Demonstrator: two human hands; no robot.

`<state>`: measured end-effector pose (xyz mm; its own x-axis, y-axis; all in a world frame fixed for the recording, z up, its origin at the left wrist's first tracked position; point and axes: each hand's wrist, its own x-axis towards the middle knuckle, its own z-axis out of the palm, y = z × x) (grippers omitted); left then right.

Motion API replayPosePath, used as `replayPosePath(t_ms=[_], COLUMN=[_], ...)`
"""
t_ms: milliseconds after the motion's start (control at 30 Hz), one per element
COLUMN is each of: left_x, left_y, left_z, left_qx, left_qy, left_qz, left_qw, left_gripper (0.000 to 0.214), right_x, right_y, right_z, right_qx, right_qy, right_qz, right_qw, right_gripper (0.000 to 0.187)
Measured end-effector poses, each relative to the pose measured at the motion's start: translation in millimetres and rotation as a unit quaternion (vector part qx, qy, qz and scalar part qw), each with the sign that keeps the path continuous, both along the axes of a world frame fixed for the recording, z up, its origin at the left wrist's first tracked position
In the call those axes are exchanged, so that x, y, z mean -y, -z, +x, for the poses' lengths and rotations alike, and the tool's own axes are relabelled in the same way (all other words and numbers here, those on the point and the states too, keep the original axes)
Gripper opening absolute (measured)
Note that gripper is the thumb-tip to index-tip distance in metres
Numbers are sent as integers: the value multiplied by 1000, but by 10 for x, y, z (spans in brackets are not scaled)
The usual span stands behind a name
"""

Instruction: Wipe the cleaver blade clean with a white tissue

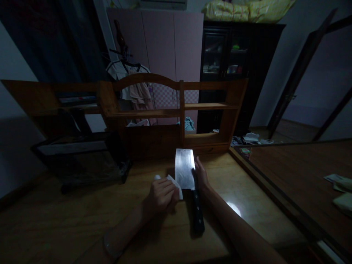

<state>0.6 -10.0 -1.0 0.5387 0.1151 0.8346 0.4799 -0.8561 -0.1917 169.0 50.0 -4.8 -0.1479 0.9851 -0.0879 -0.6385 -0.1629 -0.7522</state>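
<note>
Left hand [163, 193] tight round probable tissue [176, 184], right hand [202, 177] pinched on cleaver [184, 170], shelf [148, 113] beyond.

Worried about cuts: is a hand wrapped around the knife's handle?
No, the handle is bare, with the right hand at the blade instead.

Cleaver [184, 172] in the right grip [202, 176], white tissue [176, 186] in the left grip [162, 194], above a wooden desk [82, 209].

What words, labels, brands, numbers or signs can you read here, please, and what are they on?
None can be read.
Cleaver: no legible mark on the blade; the handle shows pale rivets.
Yellow bags on the dark cabinet: any print is too blurred to read.
</note>
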Motion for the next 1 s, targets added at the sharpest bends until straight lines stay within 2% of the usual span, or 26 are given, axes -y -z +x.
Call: replayPosePath(t_ms=[167,333,400,500,567,600,700,833,900,1000], left_x=[8,-23,-20,3,8,2,-43,-99,-110,-114], left_y=[-34,16,44,60,60,58,52,25,12,13], left_z=[-37,-91,-73,-17,11,19,21,13,10,-4], left_qx=[43,125,205,344,388,389,328,128,43,-17], left_qy=[-22,-22,-19,-39,-55,-58,-56,-27,-13,3], left_qz=[-17,-108,-172,-286,-328,-336,-336,-305,-287,-271], left_qw=[999,986,963,893,860,856,881,943,957,962], left_gripper=[38,38,42,52,54,53,46,39,39,39], right_x=[-60,-58,-52,-45,-40,-37,-37,-62,-75,-74], right_y=[41,29,20,5,-7,-12,-16,19,39,44], right_z=[56,74,72,67,62,60,52,53,59,68], right_qx=[2,-10,-17,-24,-29,-30,-36,-45,-41,-45], right_qy=[-20,-17,-23,-28,-29,-28,-25,-24,-23,-42], right_qz=[-9,-10,-6,-6,-6,-7,-11,-5,2,19], right_qw=[1000,1000,1000,999,999,999,999,999,999,998], right_gripper=[49,49,48,48,49,48,47,46,47,51])
